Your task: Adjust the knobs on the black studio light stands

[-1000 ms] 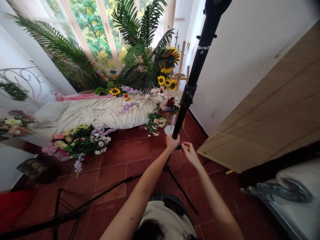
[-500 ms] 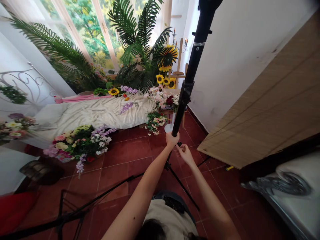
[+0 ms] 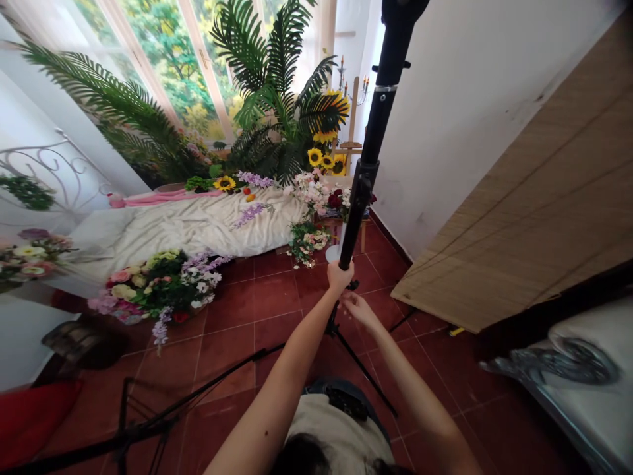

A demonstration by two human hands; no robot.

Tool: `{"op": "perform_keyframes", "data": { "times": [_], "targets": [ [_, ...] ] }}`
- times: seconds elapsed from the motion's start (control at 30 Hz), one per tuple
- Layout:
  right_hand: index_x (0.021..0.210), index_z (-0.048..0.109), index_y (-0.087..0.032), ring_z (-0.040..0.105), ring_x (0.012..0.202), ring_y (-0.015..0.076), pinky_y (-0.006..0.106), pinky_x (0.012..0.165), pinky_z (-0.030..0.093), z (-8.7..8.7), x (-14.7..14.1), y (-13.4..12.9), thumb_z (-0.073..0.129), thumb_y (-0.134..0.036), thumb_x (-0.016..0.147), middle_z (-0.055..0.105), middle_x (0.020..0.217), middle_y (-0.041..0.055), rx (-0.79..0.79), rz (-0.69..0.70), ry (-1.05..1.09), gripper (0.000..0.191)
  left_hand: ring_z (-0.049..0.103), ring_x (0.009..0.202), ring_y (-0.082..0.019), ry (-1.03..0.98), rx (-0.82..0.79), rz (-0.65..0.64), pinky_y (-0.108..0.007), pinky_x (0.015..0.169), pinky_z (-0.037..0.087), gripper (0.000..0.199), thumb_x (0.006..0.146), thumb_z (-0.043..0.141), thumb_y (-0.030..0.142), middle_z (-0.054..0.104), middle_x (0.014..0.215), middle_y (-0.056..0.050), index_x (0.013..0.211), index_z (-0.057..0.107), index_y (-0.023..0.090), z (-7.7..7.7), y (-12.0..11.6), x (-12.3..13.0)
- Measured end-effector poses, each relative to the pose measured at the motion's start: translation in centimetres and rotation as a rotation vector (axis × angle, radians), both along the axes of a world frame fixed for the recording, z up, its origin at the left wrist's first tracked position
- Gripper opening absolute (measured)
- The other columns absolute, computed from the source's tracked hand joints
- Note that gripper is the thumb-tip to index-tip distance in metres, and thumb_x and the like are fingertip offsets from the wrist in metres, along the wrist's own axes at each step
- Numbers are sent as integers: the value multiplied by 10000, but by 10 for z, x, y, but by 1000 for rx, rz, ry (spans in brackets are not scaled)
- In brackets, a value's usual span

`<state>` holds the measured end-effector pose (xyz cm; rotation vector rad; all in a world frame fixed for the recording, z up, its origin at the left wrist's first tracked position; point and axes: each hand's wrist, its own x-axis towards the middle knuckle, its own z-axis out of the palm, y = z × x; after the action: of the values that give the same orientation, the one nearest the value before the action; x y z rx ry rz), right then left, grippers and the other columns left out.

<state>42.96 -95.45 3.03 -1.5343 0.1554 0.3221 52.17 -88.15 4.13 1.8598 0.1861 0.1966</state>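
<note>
We can read no words, labels, brands, numbers or signs anywhere in what we see here.

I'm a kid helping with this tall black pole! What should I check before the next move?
1. Left hand wrapped around the black pole: ok.
2. Right hand on the small knob: cannot tell; it is close, but touching doesn't show.
3. Pole standing straight: cannot tell; it looks tilted, but this wide view may skew it.
4. Stand legs spread on the red tile floor: ok.
5. Flower bunch apart from the stand legs: ok.
</note>
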Motion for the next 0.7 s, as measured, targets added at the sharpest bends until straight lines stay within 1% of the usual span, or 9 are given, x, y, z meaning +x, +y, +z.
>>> {"op": "perform_keyframes", "data": {
  "times": [0.1,0.2,0.27,0.33,0.43,0.5,0.53,0.63,0.7],
  "targets": [
    [707,513,-194,492,498,120,224,476,387,5,3,-9,647,-533,669,586,583,-4,-197,-136,-262,366,476,483,-114,-69,72,-1,-228,493,355,346,720,542,439,512,505,-24,516,532,160,-2,0,1],
    [652,516,-199,503,547,138,240,520,399,13,7,-17,579,-585,719,575,581,6,-275,-156,-360,396,459,474,-107,-96,86,2,-225,480,339,340,716,544,431,504,506,-21,508,518,162,-3,0,3],
    [633,525,-196,506,534,146,248,493,390,17,10,-18,508,-623,754,588,585,28,-195,-156,-280,444,456,476,-106,-97,84,1,-223,479,336,336,711,551,425,499,505,-19,505,517,162,-3,0,4],
    [611,523,-192,483,480,141,249,438,357,20,12,-16,464,-621,777,586,569,45,-49,-167,-116,463,460,481,-109,-89,80,-2,-222,484,340,333,709,554,423,494,499,-17,505,522,162,-2,0,4],
    [600,483,-203,424,420,116,243,422,347,23,14,-13,456,-484,812,547,538,22,264,-102,85,353,471,494,-116,-83,78,-3,-226,499,353,323,712,550,418,493,498,-17,518,541,160,0,-1,2],
    [605,452,-210,413,416,110,244,452,380,24,14,-12,442,-382,817,514,524,-1,445,-53,113,273,476,500,-118,-78,79,-5,-228,504,356,322,720,543,419,498,503,-18,531,550,159,1,-1,2],
    [607,442,-212,416,418,110,245,465,393,24,14,-12,436,-351,816,503,519,-8,493,-43,106,251,475,500,-116,-73,79,-5,-227,504,355,323,722,541,422,501,506,-18,534,551,159,1,-1,1],
    [627,449,-212,439,426,116,247,460,399,24,14,-11,416,-354,829,528,538,1,462,-44,113,250,465,486,-108,-63,72,-4,-226,499,346,330,723,540,429,505,511,-15,533,545,160,1,-1,2],
    [670,483,-209,462,432,127,250,436,388,23,12,-11,395,-420,848,574,576,24,320,-76,117,290,460,478,-107,-64,65,-2,-227,496,342,331,719,542,428,502,504,-13,523,538,161,0,0,2]
  ]
}}
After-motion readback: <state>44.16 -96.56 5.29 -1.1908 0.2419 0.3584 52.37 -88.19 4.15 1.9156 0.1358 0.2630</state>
